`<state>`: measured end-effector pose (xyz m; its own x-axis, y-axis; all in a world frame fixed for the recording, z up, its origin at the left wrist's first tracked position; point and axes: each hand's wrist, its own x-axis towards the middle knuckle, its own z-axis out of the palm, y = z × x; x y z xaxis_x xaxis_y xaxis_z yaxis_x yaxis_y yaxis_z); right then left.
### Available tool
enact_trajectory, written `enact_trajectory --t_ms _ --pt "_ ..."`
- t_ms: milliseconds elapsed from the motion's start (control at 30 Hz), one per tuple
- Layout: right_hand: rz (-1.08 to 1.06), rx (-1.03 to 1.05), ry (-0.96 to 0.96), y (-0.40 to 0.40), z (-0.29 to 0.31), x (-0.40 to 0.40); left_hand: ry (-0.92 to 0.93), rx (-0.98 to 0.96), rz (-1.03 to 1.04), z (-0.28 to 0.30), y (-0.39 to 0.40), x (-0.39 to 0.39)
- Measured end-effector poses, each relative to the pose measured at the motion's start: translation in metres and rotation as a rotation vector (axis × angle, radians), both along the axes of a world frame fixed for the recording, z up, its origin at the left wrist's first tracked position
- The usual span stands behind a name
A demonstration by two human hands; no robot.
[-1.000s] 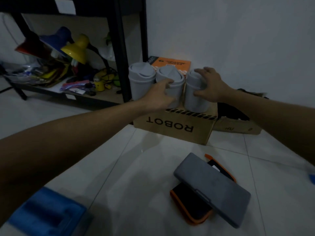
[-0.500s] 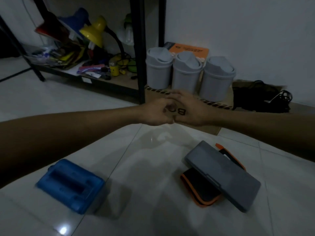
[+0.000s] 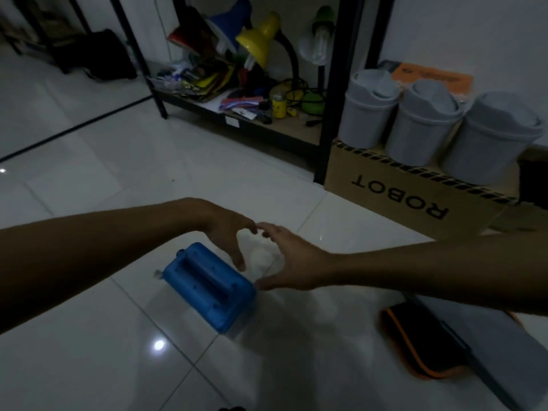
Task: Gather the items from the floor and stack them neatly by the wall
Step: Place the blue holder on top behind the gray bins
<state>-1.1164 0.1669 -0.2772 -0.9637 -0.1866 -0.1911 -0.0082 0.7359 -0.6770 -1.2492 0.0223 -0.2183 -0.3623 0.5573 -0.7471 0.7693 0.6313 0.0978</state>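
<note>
A blue plastic case [image 3: 209, 287] with a moulded handle lies on the white tiled floor. My left hand [image 3: 229, 237] hovers just above its far right edge, fingers spread and relaxed. My right hand [image 3: 292, 262] is beside the case's right corner, thumb close to it, fingers open; neither hand grips it. Three grey swing-lid bins [image 3: 421, 126] stand in a row on a cardboard box marked ROBOT [image 3: 409, 197] by the wall. A grey flat case [image 3: 510, 351] lies over a black and orange pouch [image 3: 415, 342] at the lower right.
A black metal shelf [image 3: 329, 114] left of the box holds desk lamps [image 3: 258, 40] and small clutter. An orange box [image 3: 430, 75] leans on the wall behind the bins. A dark bag [image 3: 98, 54] sits at the far left. Glossy floor tiles surround the blue case.
Both hands left the grey bins, drew back and down from the box, and now reach around the blue case. The view has swung left and down.
</note>
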Motion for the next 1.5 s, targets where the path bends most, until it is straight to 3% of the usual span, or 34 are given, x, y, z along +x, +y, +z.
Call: enact_trajectory --t_ms 133,300,567,733,933,1133,1300,1400,1500 --pt "0.080 -0.107 -0.103 -0.067 -0.020 0.004 -0.029 -0.169 0.322 -0.009 -0.047 -0.024" --pt "0.054 0.140 0.012 -0.111 -0.037 0.005 -0.237 -0.197 0.501 -0.025 -0.079 -0.034" --pt "0.181 0.262 -0.008 -0.069 -0.030 -0.010 -0.317 -0.215 0.428 -0.030 -0.061 -0.045" --pt "0.205 0.234 0.009 -0.024 -0.029 -0.020 -0.316 -0.198 0.454 -0.036 -0.039 -0.042" --pt "0.251 0.345 0.031 0.024 -0.022 -0.031 -0.265 -0.157 0.451 -0.035 -0.023 -0.034" --pt "-0.049 0.295 0.048 0.052 -0.022 -0.027 -0.304 0.009 0.484 -0.041 -0.014 -0.022" --pt "-0.493 -0.028 -0.144 0.032 -0.049 0.004 -0.377 0.107 0.546 -0.048 -0.007 -0.016" --pt "-0.504 -0.222 -0.254 0.008 -0.056 0.023 -0.381 0.140 0.551 -0.049 -0.002 -0.016" --pt "-0.529 -0.237 -0.193 -0.012 -0.060 0.018 -0.390 0.147 0.558 -0.050 0.003 -0.016"
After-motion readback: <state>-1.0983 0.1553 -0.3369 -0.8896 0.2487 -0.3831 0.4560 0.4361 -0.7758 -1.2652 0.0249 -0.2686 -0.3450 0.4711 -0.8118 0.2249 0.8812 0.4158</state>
